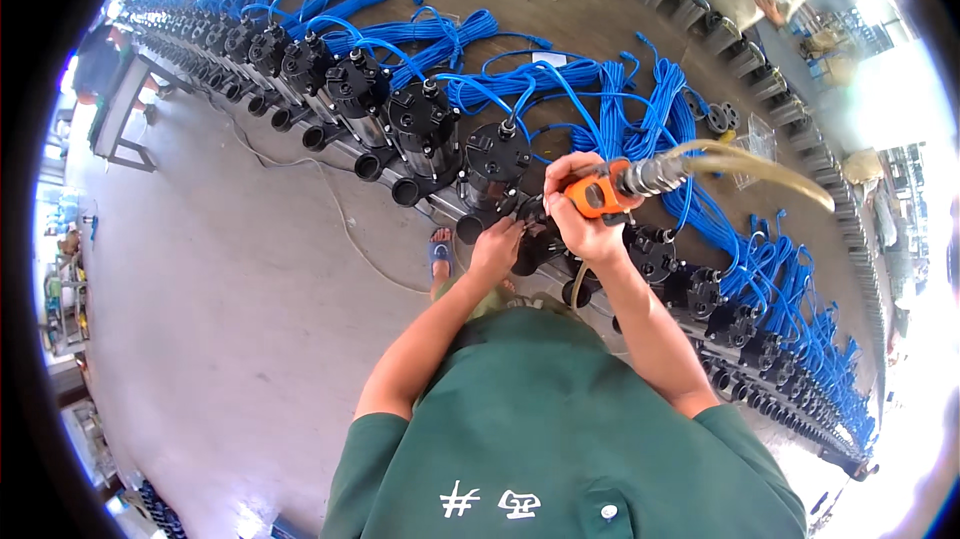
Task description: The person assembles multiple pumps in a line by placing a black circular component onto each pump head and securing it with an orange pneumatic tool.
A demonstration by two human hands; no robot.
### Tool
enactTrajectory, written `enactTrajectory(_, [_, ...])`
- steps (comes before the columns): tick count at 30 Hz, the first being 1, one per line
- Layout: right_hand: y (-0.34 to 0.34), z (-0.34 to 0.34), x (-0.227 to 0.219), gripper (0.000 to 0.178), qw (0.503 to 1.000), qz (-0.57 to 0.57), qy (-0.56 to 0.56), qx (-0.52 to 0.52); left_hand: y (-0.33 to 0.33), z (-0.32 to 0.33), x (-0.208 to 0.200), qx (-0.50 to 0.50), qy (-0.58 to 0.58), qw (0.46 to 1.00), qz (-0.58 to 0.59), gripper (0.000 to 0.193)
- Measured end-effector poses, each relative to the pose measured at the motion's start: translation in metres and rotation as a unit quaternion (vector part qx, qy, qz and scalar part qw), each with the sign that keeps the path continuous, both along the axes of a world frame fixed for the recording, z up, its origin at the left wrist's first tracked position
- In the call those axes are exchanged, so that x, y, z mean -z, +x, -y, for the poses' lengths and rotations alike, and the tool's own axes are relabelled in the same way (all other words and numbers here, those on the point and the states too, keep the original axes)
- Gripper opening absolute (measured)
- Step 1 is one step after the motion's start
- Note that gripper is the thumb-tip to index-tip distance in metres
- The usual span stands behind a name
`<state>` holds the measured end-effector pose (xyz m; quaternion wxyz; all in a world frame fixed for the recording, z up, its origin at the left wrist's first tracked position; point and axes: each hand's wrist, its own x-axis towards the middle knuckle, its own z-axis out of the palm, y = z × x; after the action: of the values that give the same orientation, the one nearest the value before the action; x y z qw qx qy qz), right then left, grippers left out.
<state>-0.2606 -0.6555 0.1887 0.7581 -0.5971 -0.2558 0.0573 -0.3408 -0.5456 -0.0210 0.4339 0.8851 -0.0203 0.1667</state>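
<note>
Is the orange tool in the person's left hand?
No, the right hand holds the orange tool, while the left hand is near a black-topped machine.

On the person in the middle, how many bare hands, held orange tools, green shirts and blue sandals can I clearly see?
Bare hands: 2 (left hand, right hand)
Orange handheld power tool: 1
Green short-sleeved fabric shirt: 1
Blue open-toed sandal: 1
Total: 5

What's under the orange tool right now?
Below the orange tool, part of a black housing shows between the left grip and right grip. Whatever lies directly beneath the tool and right grip is covered.
</note>
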Motion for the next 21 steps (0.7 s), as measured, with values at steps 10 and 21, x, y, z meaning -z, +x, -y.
enactTrajectory(10, [-0.004, 0.019, -0.032, 0.034, 0.999, 0.001, 0.052, -0.015, 0.003, -0.005, -0.03, -0.085, -0.123, 0.986, -0.076, 0.022])
enactTrajectory(21, [-0.003, 0.094, -0.062, 0.032, 0.979, 0.005, 0.074, 0.189, 0.027, -0.04, -0.193, -0.008, -0.064, 0.997, -0.042, 0.015])
